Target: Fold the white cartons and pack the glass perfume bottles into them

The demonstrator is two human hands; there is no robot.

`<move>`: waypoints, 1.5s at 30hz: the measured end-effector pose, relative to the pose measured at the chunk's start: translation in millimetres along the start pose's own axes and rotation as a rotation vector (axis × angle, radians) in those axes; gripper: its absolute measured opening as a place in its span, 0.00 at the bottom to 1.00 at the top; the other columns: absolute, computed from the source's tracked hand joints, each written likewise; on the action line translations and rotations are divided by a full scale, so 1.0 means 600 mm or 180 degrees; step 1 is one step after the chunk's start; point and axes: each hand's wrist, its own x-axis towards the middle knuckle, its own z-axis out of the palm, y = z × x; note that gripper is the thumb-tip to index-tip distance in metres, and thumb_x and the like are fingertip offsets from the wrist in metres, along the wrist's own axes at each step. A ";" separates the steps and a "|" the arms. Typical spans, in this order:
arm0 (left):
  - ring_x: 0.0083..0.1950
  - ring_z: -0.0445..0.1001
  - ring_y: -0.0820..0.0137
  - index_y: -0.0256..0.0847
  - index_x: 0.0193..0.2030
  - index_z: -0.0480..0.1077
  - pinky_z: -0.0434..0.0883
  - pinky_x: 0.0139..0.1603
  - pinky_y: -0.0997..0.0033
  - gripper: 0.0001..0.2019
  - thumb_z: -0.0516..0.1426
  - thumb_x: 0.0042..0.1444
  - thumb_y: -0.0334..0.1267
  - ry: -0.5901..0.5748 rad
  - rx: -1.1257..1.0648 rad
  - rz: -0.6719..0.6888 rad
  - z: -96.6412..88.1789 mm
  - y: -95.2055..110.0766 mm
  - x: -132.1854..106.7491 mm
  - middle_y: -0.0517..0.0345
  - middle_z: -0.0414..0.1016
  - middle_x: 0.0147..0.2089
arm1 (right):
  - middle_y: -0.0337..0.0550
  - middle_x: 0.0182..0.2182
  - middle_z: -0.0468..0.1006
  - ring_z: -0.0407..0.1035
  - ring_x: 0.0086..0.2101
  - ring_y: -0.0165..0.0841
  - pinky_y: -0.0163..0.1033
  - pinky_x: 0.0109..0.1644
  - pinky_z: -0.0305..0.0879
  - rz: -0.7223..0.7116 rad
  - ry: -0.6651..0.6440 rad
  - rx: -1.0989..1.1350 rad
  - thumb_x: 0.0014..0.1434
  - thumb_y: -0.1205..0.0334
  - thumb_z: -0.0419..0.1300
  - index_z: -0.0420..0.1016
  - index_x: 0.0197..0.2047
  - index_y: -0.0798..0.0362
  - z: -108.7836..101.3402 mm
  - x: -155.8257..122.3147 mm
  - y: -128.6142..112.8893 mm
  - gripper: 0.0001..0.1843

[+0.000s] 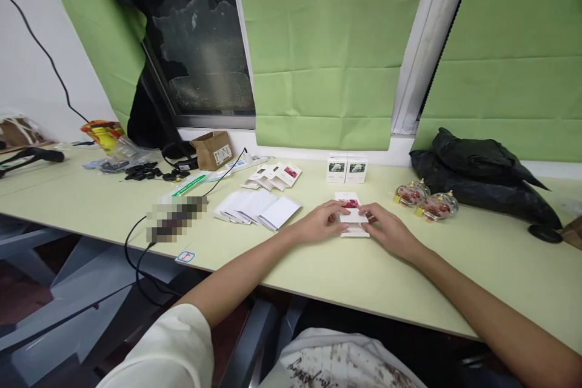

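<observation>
Between my two hands, on the table in front of me, is a white cardboard box with a red flower picture on its far part; its flaps stick out toward me. My left hand grips its left side, thumb near the front and fingers bent over the top. From the right, my right hand holds the other side in the same way. Just beyond stand two small white boxes with white flower pictures, side by side. Left of my hands lie flat folded white cartons and several flower-printed cartons.
Two clear ornaments with gold caps lie to the right, before a black plastic bag. An open brown box, small black parts and a cable occupy the left. The table's front edge runs below my forearms.
</observation>
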 end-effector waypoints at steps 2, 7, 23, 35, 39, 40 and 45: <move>0.61 0.75 0.60 0.47 0.64 0.72 0.73 0.59 0.59 0.25 0.63 0.64 0.54 -0.0068 -0.0008 -0.0024 -0.003 0.007 -0.002 0.44 0.64 0.72 | 0.47 0.53 0.72 0.75 0.49 0.42 0.53 0.54 0.76 0.0004 0.0108 -0.0009 0.69 0.53 0.57 0.69 0.54 0.43 0.000 -0.002 -0.005 0.12; 0.68 0.68 0.55 0.46 0.63 0.71 0.70 0.65 0.56 0.28 0.67 0.59 0.53 0.0002 0.0153 0.0016 -0.002 0.010 -0.005 0.44 0.66 0.70 | 0.47 0.49 0.72 0.73 0.50 0.41 0.51 0.57 0.74 -0.0151 0.0006 0.0101 0.71 0.52 0.57 0.73 0.45 0.45 -0.006 -0.011 -0.024 0.08; 0.46 0.74 0.66 0.50 0.65 0.68 0.74 0.54 0.58 0.19 0.54 0.71 0.49 0.0038 0.0053 -0.0031 0.004 0.000 0.001 0.49 0.67 0.63 | 0.43 0.52 0.73 0.74 0.46 0.39 0.47 0.53 0.73 -0.0260 -0.0153 -0.0368 0.71 0.55 0.59 0.71 0.48 0.43 -0.010 -0.019 -0.041 0.05; 0.61 0.73 0.57 0.49 0.65 0.71 0.71 0.65 0.53 0.24 0.62 0.65 0.52 -0.0064 0.0257 0.0010 -0.011 0.009 -0.008 0.47 0.64 0.66 | 0.49 0.57 0.73 0.75 0.34 0.35 0.44 0.39 0.71 -0.0646 0.0202 -0.1039 0.75 0.57 0.51 0.75 0.44 0.46 0.006 -0.014 -0.030 0.12; 0.59 0.74 0.58 0.47 0.65 0.71 0.73 0.62 0.54 0.22 0.59 0.68 0.50 -0.0012 0.0251 0.0022 -0.006 0.000 -0.006 0.46 0.66 0.63 | 0.49 0.59 0.71 0.78 0.37 0.36 0.45 0.41 0.75 -0.0470 0.0293 -0.0934 0.75 0.56 0.52 0.75 0.46 0.46 0.010 -0.010 -0.029 0.11; 0.59 0.74 0.58 0.47 0.66 0.70 0.73 0.62 0.54 0.22 0.58 0.68 0.49 0.0010 0.0232 0.0033 -0.004 -0.002 -0.005 0.46 0.66 0.63 | 0.49 0.62 0.70 0.79 0.40 0.37 0.46 0.44 0.76 -0.0389 0.0351 -0.0838 0.74 0.55 0.53 0.75 0.51 0.45 0.012 -0.008 -0.027 0.10; 0.57 0.75 0.59 0.47 0.69 0.67 0.75 0.57 0.56 0.24 0.57 0.69 0.47 0.0144 -0.0001 0.0089 0.000 -0.011 -0.001 0.44 0.68 0.61 | 0.50 0.60 0.76 0.77 0.54 0.45 0.54 0.57 0.75 -0.0420 0.0327 -0.0787 0.75 0.57 0.52 0.69 0.65 0.42 0.020 0.007 -0.015 0.19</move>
